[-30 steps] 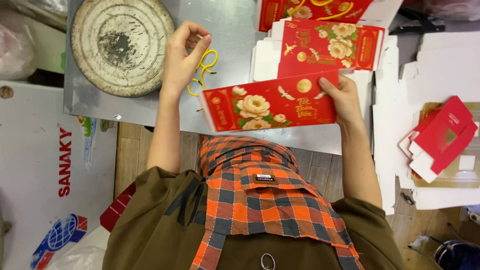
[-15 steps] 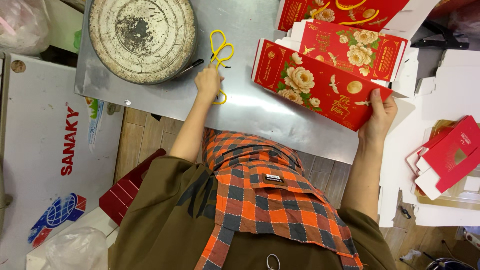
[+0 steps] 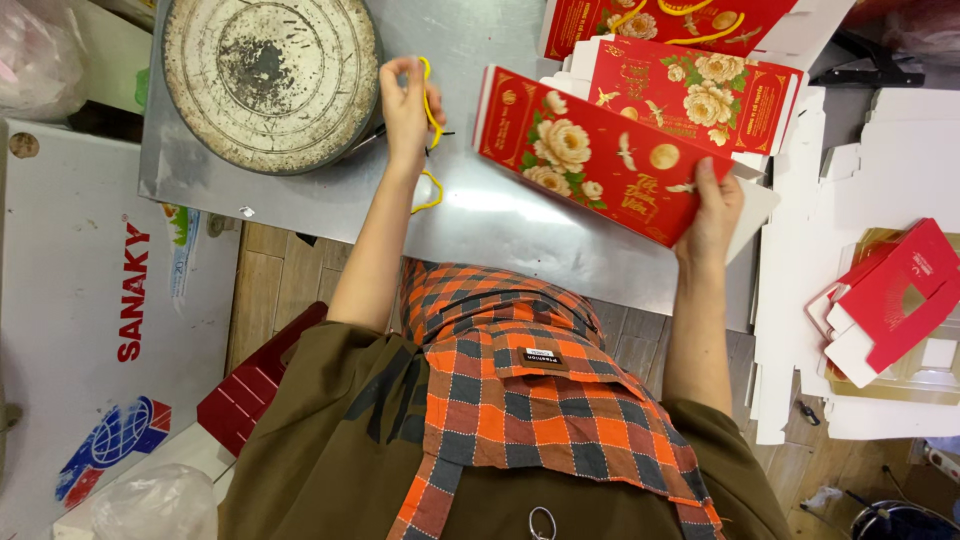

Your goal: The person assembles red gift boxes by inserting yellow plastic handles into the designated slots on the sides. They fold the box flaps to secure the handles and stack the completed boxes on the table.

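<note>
My right hand (image 3: 712, 212) grips the lower right corner of a red gift box (image 3: 598, 155) printed with cream flowers and gold details, holding it tilted above the metal table (image 3: 500, 215). My left hand (image 3: 405, 110) pinches a yellow cord (image 3: 432, 100) that loops down onto the table near my wrist. The cord hand sits just left of the box, apart from it, beside a round worn metal pan (image 3: 268, 82).
More flat red flowered boxes (image 3: 690, 90) are stacked at the back right. White cardboard sheets (image 3: 880, 170) and a small folded red box (image 3: 890, 300) lie on the right. A white chest appliance (image 3: 90, 330) stands on the left, with a plastic bag (image 3: 150, 505) below.
My left hand lifted the yellow cord up off the table and moved toward the pan. My right hand swung the red box upward and leftward, tilting it more steeply.
</note>
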